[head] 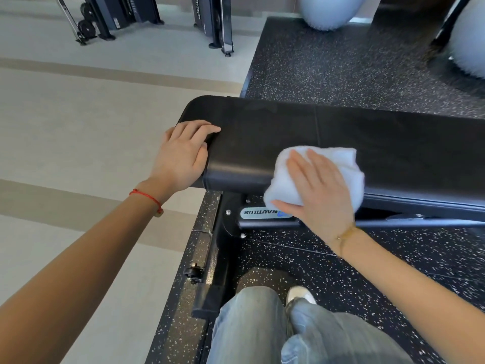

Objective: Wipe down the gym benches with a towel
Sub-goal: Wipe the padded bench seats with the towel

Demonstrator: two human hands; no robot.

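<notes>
A black padded gym bench (301,135), the surface being wiped, runs from the left hand out past the right hand to the frame's right edge, standing on a dark speckled rubber floor (341,64) that lies beyond and below both hands. To the left of the left hand spreads a pale floor with tan bands (78,127). Far beyond the hands stand black machine frames (215,24) and two pale exercise balls (325,11). Below the hands, the person's light blue jeans (257,327) and a white shoe (300,295) show. A white towel (341,164) lies bunched under the right hand (320,195) on the bench's near edge, draping over its side. The right grip is wide, fingers straight and spread, pressing the towel flat against the padding. The left hand (183,156) rests on the bench's rounded end, its grip relaxed and holding nothing, fingers lying over the top corner. Just below the right hand, a silver label (259,213) on the bench frame reads NAUTILUS. A red string bracelet (147,197) circles the left wrist; a thin gold bracelet (343,236) circles the right.
</notes>
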